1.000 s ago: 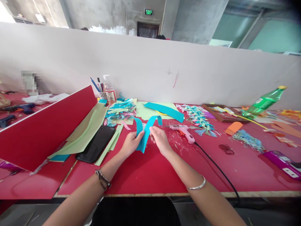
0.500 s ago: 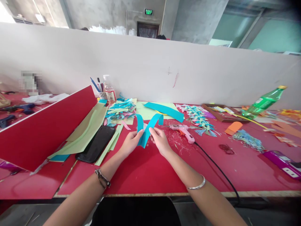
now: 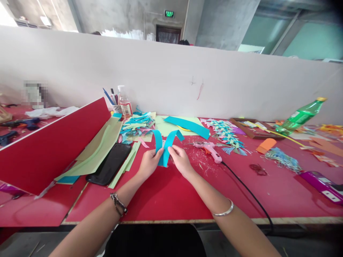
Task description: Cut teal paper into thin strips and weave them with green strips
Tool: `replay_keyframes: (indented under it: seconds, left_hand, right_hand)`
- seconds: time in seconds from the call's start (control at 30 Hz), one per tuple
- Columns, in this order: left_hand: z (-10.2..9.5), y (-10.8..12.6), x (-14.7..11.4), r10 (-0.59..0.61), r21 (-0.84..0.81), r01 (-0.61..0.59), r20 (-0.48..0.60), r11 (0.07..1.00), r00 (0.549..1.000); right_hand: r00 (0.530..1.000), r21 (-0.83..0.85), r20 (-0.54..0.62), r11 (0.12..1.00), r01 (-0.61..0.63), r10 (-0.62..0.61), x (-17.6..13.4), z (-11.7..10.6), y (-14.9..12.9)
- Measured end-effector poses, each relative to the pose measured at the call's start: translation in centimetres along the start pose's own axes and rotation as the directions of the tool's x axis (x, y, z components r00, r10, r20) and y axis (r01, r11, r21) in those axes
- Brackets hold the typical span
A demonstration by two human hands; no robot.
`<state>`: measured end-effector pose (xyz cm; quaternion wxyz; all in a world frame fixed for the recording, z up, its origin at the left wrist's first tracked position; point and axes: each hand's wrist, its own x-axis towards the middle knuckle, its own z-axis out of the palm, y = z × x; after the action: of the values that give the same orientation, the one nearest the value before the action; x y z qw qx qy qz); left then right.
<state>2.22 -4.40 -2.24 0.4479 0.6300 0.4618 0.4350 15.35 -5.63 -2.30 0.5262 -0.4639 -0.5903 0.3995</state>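
Note:
A blue paper strip [image 3: 164, 160], folded into a V with two curling arms, is held above the red table [image 3: 171, 200]. My left hand [image 3: 150, 162] pinches its left side between thumb and fingers. On the other side my right hand [image 3: 181, 160] grips the right arm of the strip near the fold. Just beyond the hands, a wider blue paper piece [image 3: 187, 125] lies on a pale green sheet [image 3: 163, 125]. To the right of my right hand rests a pink glue gun [image 3: 210, 148] with a black cable.
A black phone [image 3: 109, 163] and green paper strips [image 3: 125, 164] lie left, beside a red divider [image 3: 59, 142]. Behind are a heap of cut paper [image 3: 138, 125] and a clear bottle [image 3: 124, 101]. A green bottle [image 3: 302, 116] leans at right, near a purple device [image 3: 323, 185].
The right arm of the blue strip has dropped slightly and opened outward. My right hand has shifted a little left, closer to the fold.

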Motion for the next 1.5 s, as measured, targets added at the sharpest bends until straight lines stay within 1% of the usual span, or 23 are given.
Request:
replay_keyframes:
  seconds: [0.13,0.43,0.53,0.63,0.73,0.83,0.93,1.0,1.03,1.07,1.1,1.13,1.17,1.2,1.23,1.27,1.3,1.33,1.37,1.43,1.5]
  left_hand:
    - [0.1,0.1,-0.1,0.010,0.004,-0.010,-0.018,1.000,1.000]
    - [0.3,0.0,-0.1,0.009,-0.042,-0.010,-0.013,0.999,1.000]
    - [0.1,0.0,0.0,-0.002,-0.082,0.000,-0.027,0.997,1.000]
    - [-0.3,0.2,0.1,-0.039,-0.183,0.031,-0.043,0.983,0.998]
    - [-0.6,0.6,0.1,-0.073,-0.307,0.063,-0.020,0.949,0.997]
    - [-0.6,0.8,0.1,-0.034,-0.331,0.026,-0.019,0.943,0.999]
    - [-0.6,0.7,0.1,0.000,-0.326,-0.023,-0.071,0.945,0.998]
    - [-0.7,0.6,0.2,0.007,-0.332,-0.040,-0.101,0.942,0.995]
    - [-0.8,0.5,0.2,0.012,-0.337,-0.048,-0.109,0.940,0.994]
    - [-0.9,0.4,0.3,0.021,-0.337,-0.059,-0.116,0.940,0.993]
    - [-1.0,0.3,0.3,0.033,-0.334,-0.074,-0.126,0.940,0.991]
    - [-1.0,0.3,0.4,0.048,-0.329,-0.091,-0.137,0.940,0.989]
    - [-1.1,0.3,0.4,0.061,-0.322,-0.107,-0.151,0.941,0.987]
    - [-1.2,0.4,0.5,0.072,-0.315,-0.123,-0.168,0.941,0.983]
    - [-1.3,0.5,0.5,0.080,-0.308,-0.135,-0.186,0.942,0.979]
    - [-1.3,0.5,0.6,0.086,-0.302,-0.144,-0.197,0.942,0.977]
    - [-1.4,0.6,0.7,0.094,-0.296,-0.152,-0.201,0.943,0.975]
    - [-1.4,0.7,0.8,0.104,-0.290,-0.159,-0.197,0.944,0.975]
    - [-1.5,0.8,0.8,0.116,-0.283,-0.166,-0.186,0.945,0.976]
    - [-1.7,1.0,1.1,0.143,-0.263,-0.178,-0.148,0.948,0.979]
    - [-2.1,1.5,1.3,0.167,-0.243,-0.191,-0.116,0.951,0.979]
  right_hand:
    - [0.999,-0.023,0.035,1.000,-0.009,0.010,0.0,0.2,-0.1]
    - [1.000,-0.097,0.002,0.995,0.011,-0.011,0.1,0.2,0.0]
    - [0.999,-0.100,-0.042,0.995,0.021,-0.025,0.2,0.1,0.2]
    - [0.994,-0.097,-0.102,0.995,0.026,-0.036,0.3,-0.2,0.3]
    - [0.989,-0.099,-0.137,0.994,0.037,-0.051,0.4,-0.5,0.4]
    - [0.988,-0.105,-0.119,0.991,0.086,-0.098,0.6,-0.7,0.3]
    - [0.983,-0.120,-0.093,0.981,0.149,-0.161,1.2,-1.0,-0.2]
    - [0.971,-0.182,-0.112,0.965,0.190,-0.212,1.4,-1.3,-1.1]
    - [0.960,-0.251,-0.119,0.943,0.219,-0.254,1.3,-1.5,-1.8]
    - [0.944,-0.346,-0.111,0.902,0.258,-0.312,1.1,-1.8,-2.5]
    - [0.919,-0.465,-0.079,0.830,0.308,-0.385,0.8,-2.1,-3.3]
    - [0.890,-0.590,-0.003,0.719,0.367,-0.456,0.2,-2.4,-4.0]
    - [0.848,-0.694,0.098,0.575,0.433,-0.521,-0.4,-2.7,-4.5]
    - [0.800,-0.760,0.226,0.413,0.502,-0.556,-1.1,-3.1,-4.8]
    - [0.756,-0.790,0.353,0.257,0.556,-0.551,-1.8,-3.5,-4.9]
    - [0.720,-0.793,0.463,0.122,0.597,-0.516,-2.5,-3.9,-4.8]
    - [0.702,-0.781,0.549,0.020,0.624,-0.454,-3.1,-4.4,-4.5]
    - [0.701,-0.773,0.598,-0.048,0.632,-0.389,-3.6,-4.9,-4.0]
    - [0.717,-0.775,0.616,-0.084,0.627,-0.326,-3.9,-5.4,-3.5]
    - [0.773,-0.803,0.595,-0.106,0.587,-0.220,-4.3,-6.6,-2.4]
    - [0.824,-0.840,0.543,-0.106,0.533,-0.163,-4.4,-7.6,-1.4]
